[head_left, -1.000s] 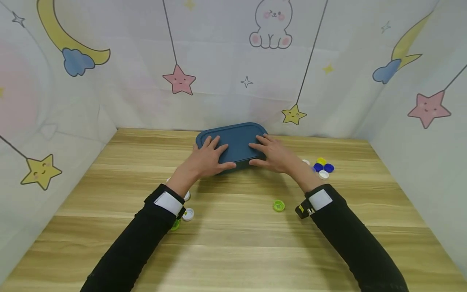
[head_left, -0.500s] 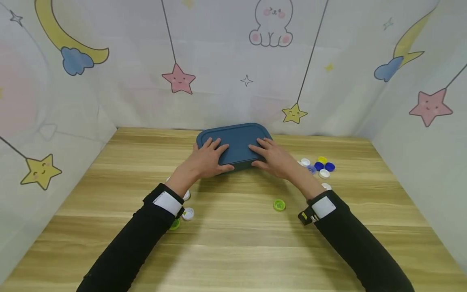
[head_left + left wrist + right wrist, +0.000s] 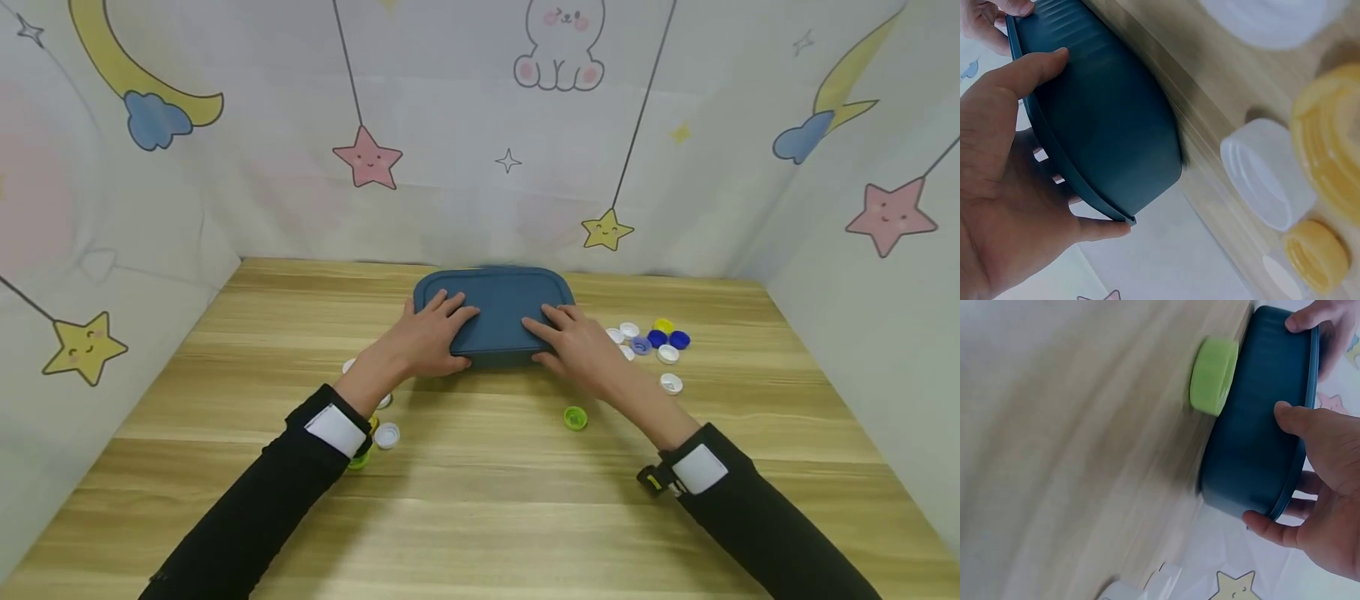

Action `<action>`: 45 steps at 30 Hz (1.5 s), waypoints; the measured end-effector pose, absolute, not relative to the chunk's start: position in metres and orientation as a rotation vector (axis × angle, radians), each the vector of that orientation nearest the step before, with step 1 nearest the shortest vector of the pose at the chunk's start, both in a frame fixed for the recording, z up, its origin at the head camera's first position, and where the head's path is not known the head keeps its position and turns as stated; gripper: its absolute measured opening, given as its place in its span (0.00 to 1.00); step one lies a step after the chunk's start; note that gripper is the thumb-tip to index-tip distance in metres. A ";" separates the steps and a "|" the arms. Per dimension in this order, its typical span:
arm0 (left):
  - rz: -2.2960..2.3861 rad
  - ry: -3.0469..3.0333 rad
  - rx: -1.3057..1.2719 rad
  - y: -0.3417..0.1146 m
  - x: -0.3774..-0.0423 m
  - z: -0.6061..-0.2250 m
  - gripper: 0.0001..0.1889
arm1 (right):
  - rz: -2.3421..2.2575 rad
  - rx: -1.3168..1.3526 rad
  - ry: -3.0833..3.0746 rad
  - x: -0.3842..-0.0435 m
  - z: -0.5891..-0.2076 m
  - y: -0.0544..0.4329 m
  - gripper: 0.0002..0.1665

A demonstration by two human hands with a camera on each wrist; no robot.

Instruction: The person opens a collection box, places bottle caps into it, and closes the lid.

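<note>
A dark teal box with rounded corners [image 3: 501, 304] and a closed top stands near the table's back edge, its sides tapering downward in both wrist views. My left hand [image 3: 429, 337] holds its left end, thumb [image 3: 1041, 69] against the front wall and the other fingers over the rim onto the top. At the right end my right hand [image 3: 581, 346] holds it the same way, thumb [image 3: 1294, 419] on the front wall and little finger [image 3: 1269, 530] at the end. The box's underside and contents are hidden. Just in front of it lies a green bottle cap [image 3: 575, 418].
Several white, blue and yellow caps [image 3: 657, 338] lie right of the box, one white cap [image 3: 671, 383] nearer. Beside my left wrist are white [image 3: 387, 435], yellow and green caps, partly covered by the sleeve. Printed white cloth [image 3: 465, 208] walls the table at the back and sides.
The box has turned so its front edge runs more nearly level, and has come slightly toward me and right. Both hands moved with it. More caps show beside my right forearm.
</note>
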State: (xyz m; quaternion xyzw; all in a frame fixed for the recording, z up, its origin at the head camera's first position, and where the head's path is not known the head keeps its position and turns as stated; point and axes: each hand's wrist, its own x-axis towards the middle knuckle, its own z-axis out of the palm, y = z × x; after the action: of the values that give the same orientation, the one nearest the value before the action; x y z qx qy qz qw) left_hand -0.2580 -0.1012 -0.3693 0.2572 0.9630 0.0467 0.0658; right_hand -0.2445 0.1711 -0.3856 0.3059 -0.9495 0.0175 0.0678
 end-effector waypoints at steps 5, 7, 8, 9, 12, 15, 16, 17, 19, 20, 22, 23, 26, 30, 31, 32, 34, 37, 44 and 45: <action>0.137 2.893 0.815 -0.102 -0.248 -0.372 0.43 | 0.021 0.907 -2.862 -0.229 -0.387 0.171 0.35; 0.141 2.889 0.826 -0.102 -0.245 -0.372 0.43 | 0.007 0.904 -2.854 -0.223 -0.387 0.170 0.35; 0.143 2.890 0.834 -0.102 -0.242 -0.373 0.43 | -0.003 0.906 -2.843 -0.220 -0.388 0.170 0.35; 0.143 2.890 0.840 -0.102 -0.240 -0.373 0.43 | -0.011 0.904 -2.836 -0.217 -0.388 0.170 0.35; 0.145 2.892 0.859 -0.103 -0.233 -0.372 0.43 | -0.021 0.897 -2.813 -0.209 -0.389 0.169 0.34; 0.142 2.900 0.875 -0.105 -0.227 -0.371 0.43 | -0.033 0.891 -2.792 -0.202 -0.390 0.168 0.34; 0.136 2.902 0.879 -0.106 -0.225 -0.371 0.43 | -0.039 0.892 -2.787 -0.200 -0.389 0.167 0.34; 0.131 2.906 0.880 -0.106 -0.223 -0.371 0.43 | -0.042 0.894 -2.787 -0.198 -0.389 0.167 0.34; 0.125 2.909 0.877 -0.108 -0.221 -0.371 0.44 | -0.043 0.907 -2.798 -0.195 -0.387 0.167 0.35; 0.123 2.911 0.876 -0.108 -0.219 -0.371 0.44 | -0.042 0.918 -2.809 -0.194 -0.386 0.168 0.35; 0.123 2.916 0.873 -0.108 -0.217 -0.371 0.43 | -0.011 0.940 -2.843 -0.192 -0.383 0.170 0.36; 0.125 2.920 0.871 -0.108 -0.217 -0.371 0.43 | 0.012 0.952 -2.856 -0.191 -0.382 0.171 0.35; 0.140 2.932 0.864 -0.106 -0.215 -0.371 0.43 | 0.042 0.988 -2.856 -0.190 -0.378 0.176 0.33; 0.136 2.948 0.866 -0.103 -0.214 -0.372 0.43 | -0.025 1.041 -2.783 -0.190 -0.376 0.181 0.30; 0.128 2.951 0.869 -0.102 -0.214 -0.372 0.43 | -0.059 1.053 -2.766 -0.190 -0.376 0.181 0.29; 0.119 2.954 0.871 -0.102 -0.214 -0.373 0.43 | -0.087 1.070 -2.746 -0.190 -0.376 0.182 0.29; 0.101 2.962 0.870 -0.100 -0.214 -0.374 0.43 | -0.137 1.102 -2.716 -0.190 -0.376 0.182 0.27; 0.103 2.972 0.851 -0.098 -0.214 -0.375 0.42 | -0.177 1.133 -2.665 -0.191 -0.375 0.184 0.26; 0.136 2.972 0.834 -0.095 -0.217 -0.374 0.41 | -0.107 1.149 -2.600 -0.193 -0.373 0.189 0.23; 0.139 2.971 0.833 -0.095 -0.216 -0.374 0.41 | -0.090 1.153 -2.592 -0.193 -0.374 0.189 0.23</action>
State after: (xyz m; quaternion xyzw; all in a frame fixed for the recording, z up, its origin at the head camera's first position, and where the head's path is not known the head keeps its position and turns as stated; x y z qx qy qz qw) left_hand -0.2164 -0.0949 -0.3741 0.2696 0.9616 0.0450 0.0263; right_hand -0.1931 0.1891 -0.3736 0.4015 -0.9028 -0.0314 0.1508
